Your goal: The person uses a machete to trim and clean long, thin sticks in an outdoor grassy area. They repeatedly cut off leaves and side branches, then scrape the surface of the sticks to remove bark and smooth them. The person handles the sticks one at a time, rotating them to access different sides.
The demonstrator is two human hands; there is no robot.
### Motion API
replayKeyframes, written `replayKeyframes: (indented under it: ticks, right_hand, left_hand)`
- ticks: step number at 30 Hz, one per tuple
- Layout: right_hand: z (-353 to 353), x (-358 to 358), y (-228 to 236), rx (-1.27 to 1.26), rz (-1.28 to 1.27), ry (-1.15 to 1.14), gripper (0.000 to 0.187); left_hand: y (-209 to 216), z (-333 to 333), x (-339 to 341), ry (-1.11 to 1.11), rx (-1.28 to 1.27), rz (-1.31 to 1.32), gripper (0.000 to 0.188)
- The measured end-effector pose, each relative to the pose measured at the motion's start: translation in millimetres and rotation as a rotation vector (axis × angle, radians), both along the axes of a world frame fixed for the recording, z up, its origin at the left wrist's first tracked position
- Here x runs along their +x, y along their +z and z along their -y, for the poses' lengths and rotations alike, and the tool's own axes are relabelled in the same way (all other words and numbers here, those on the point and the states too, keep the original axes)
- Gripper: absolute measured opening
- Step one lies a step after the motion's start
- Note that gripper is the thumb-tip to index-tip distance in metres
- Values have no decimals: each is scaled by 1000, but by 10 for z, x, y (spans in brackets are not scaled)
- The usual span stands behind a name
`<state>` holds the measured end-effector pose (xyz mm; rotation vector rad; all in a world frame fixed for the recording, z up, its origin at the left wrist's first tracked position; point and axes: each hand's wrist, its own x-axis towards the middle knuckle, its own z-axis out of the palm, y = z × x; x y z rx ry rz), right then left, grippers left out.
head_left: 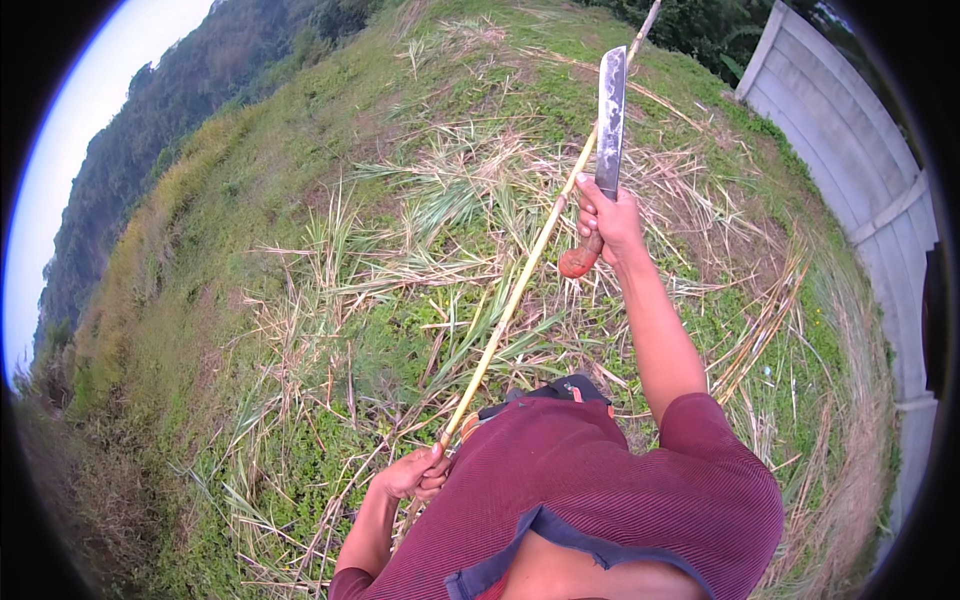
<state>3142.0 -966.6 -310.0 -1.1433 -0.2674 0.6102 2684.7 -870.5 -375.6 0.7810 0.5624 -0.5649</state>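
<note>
A long, pale yellow cane stalk (510,308) runs slantwise from beside my body up to the far right of the view. Around its lower part my left hand (414,474) is closed, next to my hip. My right hand (608,219), arm stretched forward, grips a machete (609,125) by its handle. The blade points up and away, broad and dark grey with worn pale patches. Below my fist shows the rounded reddish end of the handle. The blade overlaps the stalk in the view; whether they touch I cannot tell.
Cut leaves and dry stalks (450,265) lie scattered over the green ground ahead. More dry stalks (765,325) lie in a bundle at the right. A grey panel wall (840,110) borders the right side. Brushy grass (170,260) slopes off leftward towards wooded hills (150,150).
</note>
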Motion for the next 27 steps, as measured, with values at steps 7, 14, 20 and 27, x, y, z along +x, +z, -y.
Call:
replayKeyframes:
  ticks: [7,14,20,27]
  right_hand:
    - [-106,-366,-12,15,-75,-1,17]
    - [-256,-1133,-103,-141,21,53,24]
    - [55,-1236,14,-333,784,-81,21]
    - [623,-835,38,-570,1777,-280,18]
  left_hand:
    - [-10,-127,127,-113,659,12,55]
    - [487,109,1731,237,1511,348,35]
    - [539,67,1776,306,1383,354,23]
    - [879,19,1502,224,702,335,33]
